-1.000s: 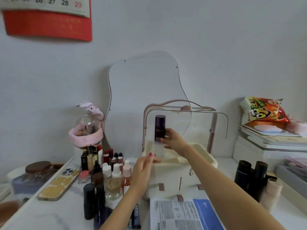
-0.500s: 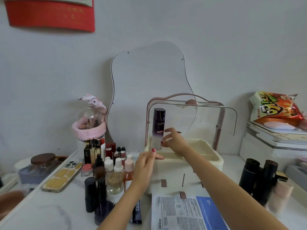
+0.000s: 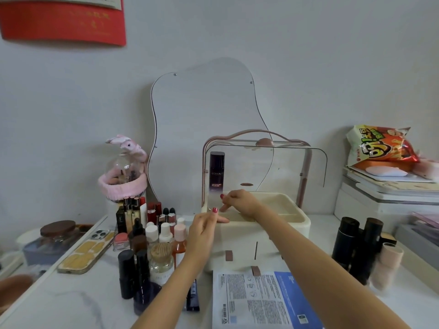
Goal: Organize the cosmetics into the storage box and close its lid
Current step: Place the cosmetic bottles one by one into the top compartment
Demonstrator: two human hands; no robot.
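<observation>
While lid [image 3: 297, 162] stands raised, dark bottle [image 3: 216, 173] upright in storage box [image 3: 301, 224], both hands' fingers released

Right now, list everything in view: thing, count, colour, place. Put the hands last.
storage box: one, cream, centre of table, clear lid up
tall bottle: one, dark purple fading clear, upright in box's left end
small cosmetics cluster: many, mixed red, black, white, left of box
phone: one, yellow case, far left
lidded jar: one, brown lid, far left
mirror: one, wavy, against wall
leaflet: one, white and blue, before box
dark tubes: several, black, right of box
snack bag: one, orange, on right stack
left hand: on box's front-left rim, open
right hand: fingers by bottle's base, grip unclear
</observation>
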